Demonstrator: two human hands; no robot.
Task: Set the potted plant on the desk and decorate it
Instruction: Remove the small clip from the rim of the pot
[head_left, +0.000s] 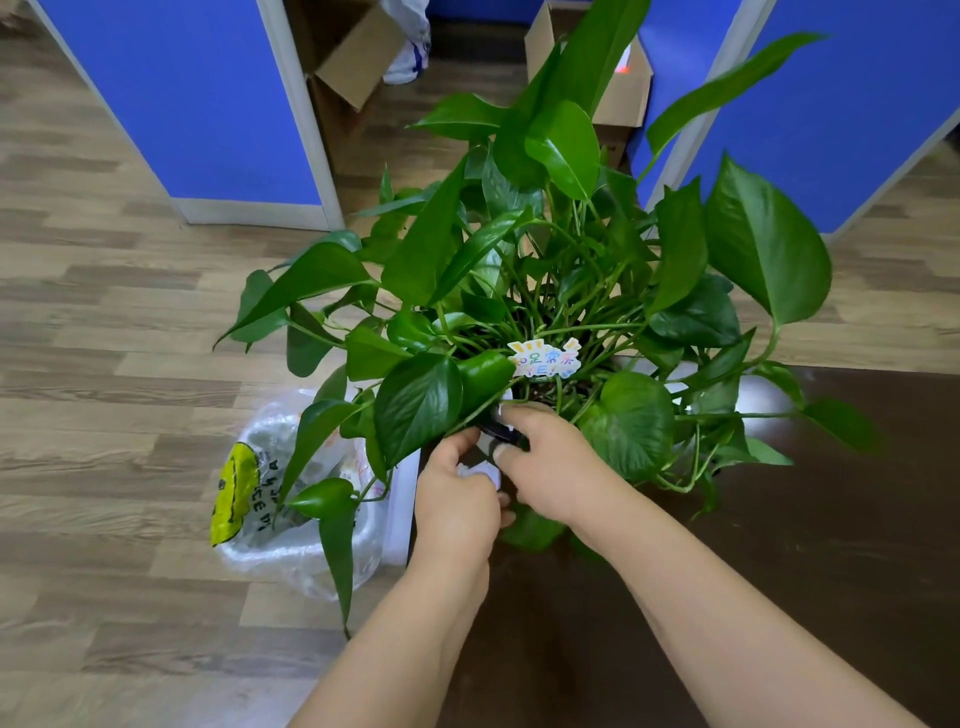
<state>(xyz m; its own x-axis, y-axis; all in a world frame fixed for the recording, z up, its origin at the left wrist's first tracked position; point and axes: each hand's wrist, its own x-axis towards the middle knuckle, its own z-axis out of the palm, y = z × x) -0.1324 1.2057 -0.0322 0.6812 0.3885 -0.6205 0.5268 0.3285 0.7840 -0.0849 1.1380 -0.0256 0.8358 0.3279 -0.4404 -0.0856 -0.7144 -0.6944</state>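
Observation:
A leafy green potted plant (550, 291) stands near the left edge of a dark brown desk (831, 545). Its white pot is mostly hidden by leaves and my hands. A small colourful paper tag (544, 358) with writing sticks up among the stems. My left hand (457, 499) is closed around a small white object at the pot's near side. My right hand (550, 457) pinches a small white and black piece at the pot's rim, just below the tag. What exactly the fingers hold is too covered to name.
A clear plastic bag (291, 499) with a yellow label lies in a white bin on the wood floor left of the desk. Blue partition panels (197, 104) and open cardboard boxes (353, 67) stand behind the plant.

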